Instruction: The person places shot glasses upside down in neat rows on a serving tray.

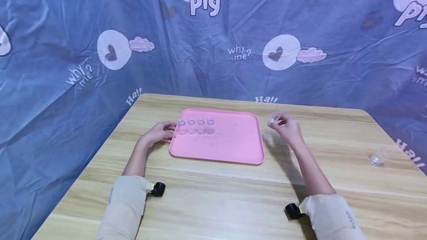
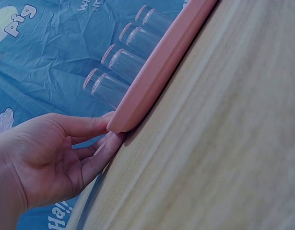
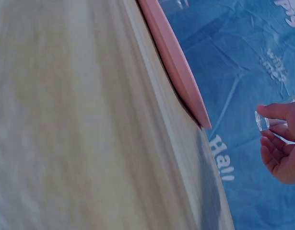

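My left hand (image 1: 158, 133) grips the left edge of a pink tray (image 1: 233, 136), thumb on top and fingers beneath the rim in the left wrist view. Along the tray's left half stand several small clear glasses (image 2: 130, 64) in a row, thick bases uppermost. Right of the tray, my right hand (image 1: 289, 128) pinches another small clear glass (image 1: 275, 117) between thumb and fingers, raised above the table. Its thick base end points down and left in the head view.
One more clear glass (image 1: 381, 155) stands near the right edge of the wooden table (image 1: 207, 199). A blue printed cloth (image 1: 213, 66) hangs behind the table and along its sides.
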Motion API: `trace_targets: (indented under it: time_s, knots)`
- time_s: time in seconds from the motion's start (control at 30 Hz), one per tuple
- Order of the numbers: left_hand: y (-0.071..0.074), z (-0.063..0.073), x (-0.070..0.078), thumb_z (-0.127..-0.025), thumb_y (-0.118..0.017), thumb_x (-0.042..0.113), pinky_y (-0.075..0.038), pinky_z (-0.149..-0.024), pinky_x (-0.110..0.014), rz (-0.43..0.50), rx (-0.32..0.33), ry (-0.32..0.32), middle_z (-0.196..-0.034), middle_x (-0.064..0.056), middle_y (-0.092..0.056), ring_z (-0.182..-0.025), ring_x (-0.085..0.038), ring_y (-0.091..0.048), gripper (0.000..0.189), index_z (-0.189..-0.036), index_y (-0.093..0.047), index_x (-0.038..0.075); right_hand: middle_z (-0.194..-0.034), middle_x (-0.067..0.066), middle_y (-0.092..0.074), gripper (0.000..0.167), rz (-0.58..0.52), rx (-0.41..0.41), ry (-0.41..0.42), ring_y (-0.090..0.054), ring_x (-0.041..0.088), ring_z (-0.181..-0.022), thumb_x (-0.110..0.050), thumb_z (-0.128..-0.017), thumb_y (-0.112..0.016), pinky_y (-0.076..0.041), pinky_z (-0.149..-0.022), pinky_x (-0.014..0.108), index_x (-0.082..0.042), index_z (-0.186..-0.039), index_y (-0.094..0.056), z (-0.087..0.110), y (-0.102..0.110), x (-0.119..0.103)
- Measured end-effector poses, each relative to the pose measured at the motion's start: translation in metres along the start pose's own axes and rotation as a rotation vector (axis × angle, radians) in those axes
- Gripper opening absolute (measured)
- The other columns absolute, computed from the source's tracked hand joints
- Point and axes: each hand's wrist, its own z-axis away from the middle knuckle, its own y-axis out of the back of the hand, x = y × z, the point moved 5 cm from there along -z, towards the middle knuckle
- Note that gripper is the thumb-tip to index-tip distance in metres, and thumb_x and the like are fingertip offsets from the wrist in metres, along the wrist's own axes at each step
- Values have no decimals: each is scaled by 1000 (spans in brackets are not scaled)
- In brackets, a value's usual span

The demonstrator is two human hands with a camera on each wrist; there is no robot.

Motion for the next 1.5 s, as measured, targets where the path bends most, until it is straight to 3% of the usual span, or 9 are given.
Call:
trace_targets:
  time_s: [0.63, 0.9, 1.2, 1.5]
  knots:
    - [-1, 3, 1, -87, -48, -7, -55, -72, -32, -8, 0, 5, -122, -30, -41, -77, -17, -58, 52, -135, -30, -12, -88, 19, -61, 39, -62, -159, 48, -56, 29, -82, -5, -76, -72, -49, -60, 24, 8, -111, -59, -13, -55, -47]
    - [1, 1, -2, -87, -47, -8, -56, -71, -32, -13, 5, 3, -120, -29, -42, -77, -16, -58, 51, -135, -30, -12, -83, 18, -63, 29, -31, -204, 102, -57, 27, -75, -11, -76, -73, -48, -59, 28, 6, -97, -62, -19, -73, -63]
    - [0, 1, -2, -87, -48, -8, -56, -72, -32, -4, 1, 6, -121, -29, -42, -77, -16, -58, 51, -135, -30, -12, -80, 16, -63, 21, -51, -234, 151, -58, 26, -73, -6, -75, -72, -49, -58, 26, 4, -91, -63, -20, -89, -74]
    - [1, 0, -3, -87, -49, -7, -55, -72, -32, 3, 2, 7, -121, -29, -42, -77, -17, -58, 51, -135, -30, -12, -84, 14, -67, 19, 30, -260, 188, -63, 26, -78, -6, -75, -72, -53, -69, 33, 1, -91, -66, -19, -98, -78]
